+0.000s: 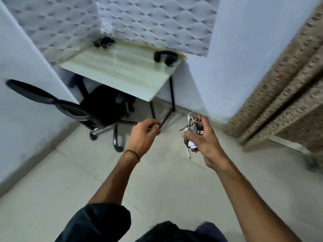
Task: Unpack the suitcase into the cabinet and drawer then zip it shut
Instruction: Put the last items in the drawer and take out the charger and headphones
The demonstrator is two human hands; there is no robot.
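My right hand [201, 138] grips a bundle of coiled cables [192, 126], white and grey-brown, with loose ends hanging below the fist. My left hand [143, 135] is held out beside it, fingers curled, and seems to pinch a thin dark cord end at its fingertips; blur makes this uncertain. Both hands hover over the tiled floor. The suitcase, cabinet and drawer are out of view.
A light wooden desk [122, 74] on black legs stands ahead against the patterned wall, with black headphones [165, 57] and a dark tangle of cables [104, 41] on it. A black office chair [97, 105] sits under its left side. Patterned curtains [283, 91] hang at the right.
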